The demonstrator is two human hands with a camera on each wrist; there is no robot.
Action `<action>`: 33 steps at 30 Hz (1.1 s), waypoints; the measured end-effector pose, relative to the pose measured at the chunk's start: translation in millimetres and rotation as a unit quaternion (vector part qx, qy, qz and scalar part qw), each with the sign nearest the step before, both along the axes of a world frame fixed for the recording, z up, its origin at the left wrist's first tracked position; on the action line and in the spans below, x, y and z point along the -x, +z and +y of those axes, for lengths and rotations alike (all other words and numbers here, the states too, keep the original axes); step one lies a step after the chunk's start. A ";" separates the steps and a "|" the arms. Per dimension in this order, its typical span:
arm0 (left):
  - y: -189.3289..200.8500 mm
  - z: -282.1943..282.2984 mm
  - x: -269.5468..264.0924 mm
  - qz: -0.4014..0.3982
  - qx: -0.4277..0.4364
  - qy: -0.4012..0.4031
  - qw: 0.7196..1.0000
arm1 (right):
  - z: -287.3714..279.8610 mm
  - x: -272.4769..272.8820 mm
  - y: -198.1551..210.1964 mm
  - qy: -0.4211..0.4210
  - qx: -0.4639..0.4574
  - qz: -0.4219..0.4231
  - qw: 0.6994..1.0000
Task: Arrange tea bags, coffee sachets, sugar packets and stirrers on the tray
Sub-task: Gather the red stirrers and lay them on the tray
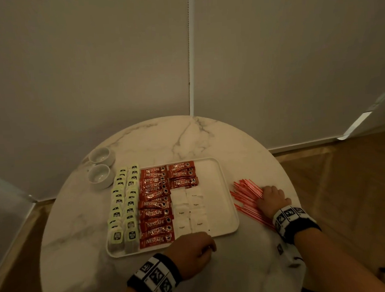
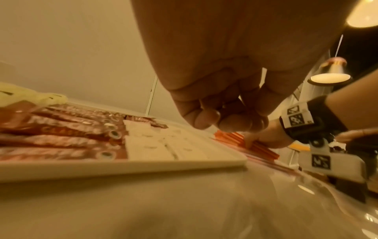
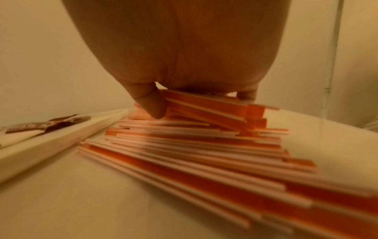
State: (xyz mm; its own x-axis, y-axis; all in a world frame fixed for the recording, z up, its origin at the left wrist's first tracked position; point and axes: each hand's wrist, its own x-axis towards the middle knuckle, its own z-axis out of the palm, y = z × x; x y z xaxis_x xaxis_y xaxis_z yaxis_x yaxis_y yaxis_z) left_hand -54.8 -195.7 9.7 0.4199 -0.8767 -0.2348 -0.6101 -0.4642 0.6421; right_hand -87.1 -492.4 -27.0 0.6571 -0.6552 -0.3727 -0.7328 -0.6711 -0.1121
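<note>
A round marble table (image 1: 142, 148) stands against pale wall panels (image 1: 82, 62).

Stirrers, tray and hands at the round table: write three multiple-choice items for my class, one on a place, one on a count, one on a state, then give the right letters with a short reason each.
1. Where do the stirrers lie?
A. on the table right of the tray
B. inside the tray
C. in a cup

2. How many white cups stand beside the tray?
A. one
B. two
C. four

3. What is the right hand doing?
A. hanging idle
B. holding a sugar packet
C. gripping a bunch of stirrers

Answers:
1 A: the head view shows the red and white pile on the marble table, outside the tray's right rim.
2 B: two cups stand at the tray's far left corner.
3 C: the right wrist view shows thumb and fingers closed on several stirrers.
</note>
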 end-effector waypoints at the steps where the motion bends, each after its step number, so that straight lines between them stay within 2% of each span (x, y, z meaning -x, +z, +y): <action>1: 1.3 -4.3 -1.4 -0.001 0.012 0.006 1.000 | -0.9 0.2 0.4 -0.004 -0.003 0.000 1.000; 8: 8.8 -37.0 -8.8 -0.010 0.070 0.053 0.996 | -6.1 3.5 12.4 -0.003 -0.004 -0.027 1.000; 13: 14.1 -58.7 -5.9 0.053 0.119 0.127 0.983 | -2.8 9.6 31.3 -0.054 -0.100 -0.125 0.986; 17: 24.8 -80.0 2.5 0.163 0.146 0.181 0.959 | 13.7 23.1 56.1 -0.094 -0.220 -0.255 0.937; 21: 35.4 -100.2 8.3 0.296 0.228 0.219 0.901 | 52.6 44.7 59.9 -0.095 -0.346 -0.360 0.861; 24: 34.1 -108.3 11.0 0.338 0.237 0.207 0.887 | 89.4 61.0 38.0 -0.035 -0.347 -0.376 0.859; 28: 22.4 -103.0 29.0 0.305 0.240 0.199 0.900 | 128.1 77.7 24.0 -0.030 -0.365 -0.349 0.863; 31: 5.5 -92.5 41.4 0.302 0.226 0.185 0.907 | 140.8 88.1 15.4 -0.038 -0.403 -0.335 0.851; 32: 0.0 -89.4 43.7 0.298 0.218 0.180 0.912 | 144.5 91.3 10.6 -0.034 -0.375 -0.341 0.861; 33: -5.1 -87.2 45.3 0.292 0.211 0.174 0.917 | 145.8 92.9 3.0 -0.081 -0.420 -0.370 0.825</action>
